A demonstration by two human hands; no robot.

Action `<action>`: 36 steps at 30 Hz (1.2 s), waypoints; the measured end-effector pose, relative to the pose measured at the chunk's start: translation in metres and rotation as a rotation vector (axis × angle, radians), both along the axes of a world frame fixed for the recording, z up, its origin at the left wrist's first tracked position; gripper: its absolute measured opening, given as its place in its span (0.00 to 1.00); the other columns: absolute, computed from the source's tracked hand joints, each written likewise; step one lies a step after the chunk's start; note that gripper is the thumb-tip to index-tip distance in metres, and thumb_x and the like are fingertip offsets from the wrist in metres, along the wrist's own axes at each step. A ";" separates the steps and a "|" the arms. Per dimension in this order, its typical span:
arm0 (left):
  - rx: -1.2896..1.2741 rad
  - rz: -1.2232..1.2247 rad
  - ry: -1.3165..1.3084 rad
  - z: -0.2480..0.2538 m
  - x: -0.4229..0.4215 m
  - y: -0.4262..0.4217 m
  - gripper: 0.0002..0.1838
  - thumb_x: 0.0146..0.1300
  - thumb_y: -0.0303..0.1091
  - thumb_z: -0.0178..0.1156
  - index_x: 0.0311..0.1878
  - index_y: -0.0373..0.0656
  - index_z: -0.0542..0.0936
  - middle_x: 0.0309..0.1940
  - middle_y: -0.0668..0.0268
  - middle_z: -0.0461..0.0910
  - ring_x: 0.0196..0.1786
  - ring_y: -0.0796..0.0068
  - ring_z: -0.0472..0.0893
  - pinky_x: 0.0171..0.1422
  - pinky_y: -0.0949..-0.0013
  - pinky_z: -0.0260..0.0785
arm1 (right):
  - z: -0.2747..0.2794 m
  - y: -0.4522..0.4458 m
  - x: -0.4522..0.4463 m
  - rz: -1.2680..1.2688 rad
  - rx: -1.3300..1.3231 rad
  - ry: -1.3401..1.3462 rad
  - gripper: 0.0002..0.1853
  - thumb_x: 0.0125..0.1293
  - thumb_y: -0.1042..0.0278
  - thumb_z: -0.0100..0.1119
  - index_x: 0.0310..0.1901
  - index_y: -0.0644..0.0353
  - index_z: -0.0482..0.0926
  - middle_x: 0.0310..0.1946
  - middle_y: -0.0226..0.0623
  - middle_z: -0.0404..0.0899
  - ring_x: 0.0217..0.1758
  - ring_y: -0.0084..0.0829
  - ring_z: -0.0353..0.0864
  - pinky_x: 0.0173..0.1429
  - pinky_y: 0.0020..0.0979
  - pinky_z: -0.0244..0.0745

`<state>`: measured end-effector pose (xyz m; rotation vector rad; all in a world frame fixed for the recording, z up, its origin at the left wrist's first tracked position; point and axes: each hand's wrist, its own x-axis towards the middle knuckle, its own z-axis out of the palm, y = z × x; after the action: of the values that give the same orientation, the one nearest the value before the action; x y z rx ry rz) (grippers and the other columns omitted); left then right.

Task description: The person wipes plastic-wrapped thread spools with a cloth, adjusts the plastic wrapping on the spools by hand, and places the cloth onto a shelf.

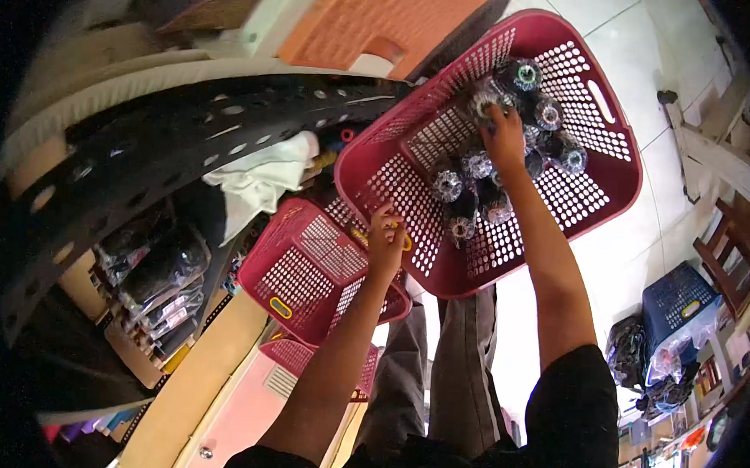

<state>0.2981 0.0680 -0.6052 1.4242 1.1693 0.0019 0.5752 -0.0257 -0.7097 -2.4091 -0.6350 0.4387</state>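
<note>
Dark sleeves (pixel 572 414) fill the lower corners of the frame's middle, with grey trousers (pixel 461 372) between them. The left hand (pixel 385 239), near the centre, has its fingers curled at the edge of the large red basket (pixel 356 181); something yellow shows at them, but I cannot tell whether its grip holds that or the rim. Just left, a smaller red basket (pixel 265 267) sits tilted. The right hand (pixel 503 139), above centre, reaches into the large basket, fingers on one of the dark, plastic-wrapped bundles (pixel 446 185) clustered there; whether its grip has closed around it, I cannot tell. Beyond, a white cloth (pixel 265 175) hangs by a black perforated bar (pixel 187 125) at upper left. White floor tiles (pixel 652 217) run down the right, where a blue basket (pixel 677 302) stands farther off.
</note>
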 end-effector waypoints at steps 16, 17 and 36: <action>-1.149 0.275 -0.196 0.208 -0.065 -0.032 0.51 0.59 0.76 0.35 0.68 0.36 0.61 0.53 0.59 0.78 0.53 0.65 0.77 0.64 0.60 0.62 | 0.411 -0.024 -0.118 0.630 0.130 0.762 0.29 0.54 0.69 0.70 0.59 0.56 0.72 0.46 0.40 0.80 0.37 0.31 0.82 0.39 0.29 0.76; -1.317 0.150 -0.521 0.217 -0.083 -0.037 0.55 0.55 0.79 0.34 0.69 0.35 0.59 0.50 0.56 0.78 0.51 0.63 0.77 0.62 0.58 0.63 | 0.413 -0.012 -0.125 0.621 0.233 0.598 0.27 0.56 0.70 0.67 0.59 0.56 0.72 0.46 0.41 0.80 0.39 0.32 0.82 0.41 0.30 0.76; -1.370 0.592 -0.398 0.182 -0.417 -0.221 0.52 0.53 0.80 0.35 0.64 0.40 0.68 0.53 0.50 0.76 0.53 0.56 0.77 0.60 0.54 0.69 | 0.329 0.178 -0.153 0.294 0.571 -0.032 0.20 0.64 0.77 0.47 0.59 0.62 0.69 0.50 0.50 0.76 0.54 0.42 0.75 0.59 0.33 0.67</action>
<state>-0.1190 -0.1532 -0.4236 -0.1421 0.8642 -0.0824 0.4219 0.1522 -0.3804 -1.7917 -0.9848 0.2862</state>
